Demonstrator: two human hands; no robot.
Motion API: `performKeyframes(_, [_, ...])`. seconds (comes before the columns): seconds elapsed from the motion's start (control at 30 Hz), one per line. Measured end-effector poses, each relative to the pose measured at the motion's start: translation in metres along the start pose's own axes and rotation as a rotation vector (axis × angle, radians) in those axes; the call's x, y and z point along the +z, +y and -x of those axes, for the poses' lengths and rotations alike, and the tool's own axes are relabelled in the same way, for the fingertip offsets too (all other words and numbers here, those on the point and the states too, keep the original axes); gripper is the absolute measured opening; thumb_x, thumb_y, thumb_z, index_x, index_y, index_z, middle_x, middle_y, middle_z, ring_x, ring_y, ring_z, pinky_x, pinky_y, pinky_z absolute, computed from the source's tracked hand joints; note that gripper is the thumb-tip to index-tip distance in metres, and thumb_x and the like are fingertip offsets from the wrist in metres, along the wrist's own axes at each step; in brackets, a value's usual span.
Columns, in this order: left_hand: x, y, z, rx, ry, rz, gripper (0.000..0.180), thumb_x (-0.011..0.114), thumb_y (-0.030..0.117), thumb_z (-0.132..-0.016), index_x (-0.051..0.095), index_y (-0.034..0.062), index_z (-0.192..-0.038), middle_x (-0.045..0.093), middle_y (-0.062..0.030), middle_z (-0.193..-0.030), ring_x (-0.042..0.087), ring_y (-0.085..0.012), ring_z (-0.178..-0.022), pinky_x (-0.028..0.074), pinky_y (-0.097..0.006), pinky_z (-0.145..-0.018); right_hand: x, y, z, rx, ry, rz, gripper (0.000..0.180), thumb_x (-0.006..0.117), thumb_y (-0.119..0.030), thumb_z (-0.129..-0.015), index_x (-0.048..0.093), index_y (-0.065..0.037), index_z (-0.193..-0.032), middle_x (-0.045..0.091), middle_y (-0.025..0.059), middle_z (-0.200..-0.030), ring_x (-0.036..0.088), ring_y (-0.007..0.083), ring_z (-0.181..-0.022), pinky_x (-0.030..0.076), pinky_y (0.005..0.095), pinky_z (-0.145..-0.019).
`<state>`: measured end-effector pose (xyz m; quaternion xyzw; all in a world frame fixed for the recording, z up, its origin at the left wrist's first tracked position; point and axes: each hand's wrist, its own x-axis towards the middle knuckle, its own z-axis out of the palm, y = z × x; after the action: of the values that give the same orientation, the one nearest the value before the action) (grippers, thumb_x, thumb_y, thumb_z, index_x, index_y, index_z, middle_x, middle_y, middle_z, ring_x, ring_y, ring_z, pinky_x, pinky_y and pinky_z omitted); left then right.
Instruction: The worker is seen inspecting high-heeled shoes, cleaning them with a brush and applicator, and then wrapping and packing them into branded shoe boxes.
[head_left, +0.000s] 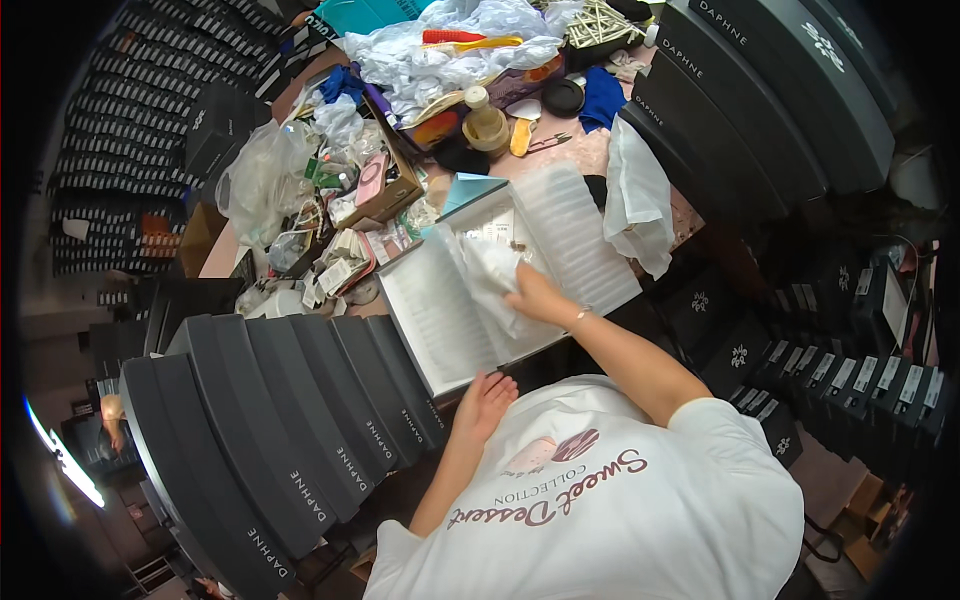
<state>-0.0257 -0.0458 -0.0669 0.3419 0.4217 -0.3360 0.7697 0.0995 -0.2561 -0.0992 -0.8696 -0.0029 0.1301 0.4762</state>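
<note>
An open shoe box (437, 382) with a white inside and dark outside lies tilted in front of me, its length running away from me. Translucent ribbed packing sheet (440, 300) lines its left part, and another such sheet (578, 232) spreads over the right side. Inside the box, my right hand (540, 297) is closed on crumpled white wrapping paper (493, 272); whether anything is inside the paper is hidden. At the box's near edge rests my left hand (488, 400), its fingers stretched out and holding nothing.
Stacks of black shoe boxes stand at left (250, 420) and right (760, 110). Beyond lie a cluttered carton (400, 195), a jar (486, 128), white crumpled paper (400, 70), a red brush (452, 37) and blue cloth (602, 98). White paper (640, 195) hangs at the table's right edge.
</note>
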Motion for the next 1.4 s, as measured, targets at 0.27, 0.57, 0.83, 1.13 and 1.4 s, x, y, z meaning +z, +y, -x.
performKeyframes(0.27, [-0.018, -0.005, -0.045, 0.461, 0.043, -0.012, 0.010, 0.062, 0.012, -0.087, 0.058, 0.0035, -0.091, 0.061, -0.0134, -0.091, 0.058, -0.0266, -0.089, 0.047, -0.040, -0.080, -0.039, -0.029, 0.022, 0.036, -0.283, 0.349, 0.053, 0.071, -0.025, -0.072, 0.051, -0.002, -0.116, 0.052, 0.0205, -0.117, 0.051, 0.0370, -0.110, 0.045, 0.0461, -0.085])
performKeyframes(0.57, [0.099, 0.033, -0.026, 1.524, -0.315, -1.552, 0.026, 0.056, -0.001, -0.072, 0.064, 0.0055, -0.096, 0.060, -0.0170, -0.101, 0.053, -0.0343, -0.110, 0.027, -0.050, -0.105, -0.209, 0.032, 0.064, 0.048, 0.602, 0.704, 0.062, 0.067, -0.011, -0.073, 0.046, -0.016, -0.131, 0.036, 0.0172, -0.137, 0.038, 0.0382, -0.123, 0.036, 0.0484, -0.097])
performKeyframes(0.83, [0.136, 0.057, -0.117, 1.112, 0.008, -2.338, 0.048, 0.064, 0.022, -0.078, 0.053, 0.0029, -0.120, 0.049, -0.0165, -0.127, 0.040, -0.0317, -0.123, 0.022, -0.054, -0.106, -0.263, 0.041, 0.020, -0.147, 0.632, 0.323, 0.033, 0.048, -0.005, -0.078, 0.060, -0.006, -0.109, 0.062, 0.0194, -0.100, 0.059, 0.0376, -0.094, 0.047, 0.0429, -0.082])
performKeyframes(1.13, [0.167, 0.095, -0.067, 0.787, -0.272, -0.776, 0.024, 0.054, 0.021, -0.093, 0.064, 0.0025, -0.104, 0.060, -0.0045, -0.111, 0.052, -0.0183, -0.108, 0.036, -0.039, -0.100, -0.251, -0.105, 0.032, -0.580, 0.439, 0.011, 0.029, 0.057, 0.001, -0.075, 0.059, -0.002, -0.105, 0.065, 0.0172, -0.093, 0.064, 0.0325, -0.087, 0.051, 0.0365, -0.077])
performKeyframes(1.4, [0.118, 0.016, -0.015, 0.104, -0.681, 0.198, 0.040, 0.061, 0.010, -0.078, 0.054, 0.0061, -0.118, 0.058, -0.0078, -0.113, 0.054, -0.0215, -0.107, 0.042, -0.035, -0.094, -0.085, -0.169, 0.108, -0.725, -0.661, -0.610, 0.021, 0.049, -0.007, -0.081, 0.058, 0.000, -0.099, 0.058, 0.0142, -0.095, 0.057, 0.0280, -0.090, 0.044, 0.0354, -0.082])
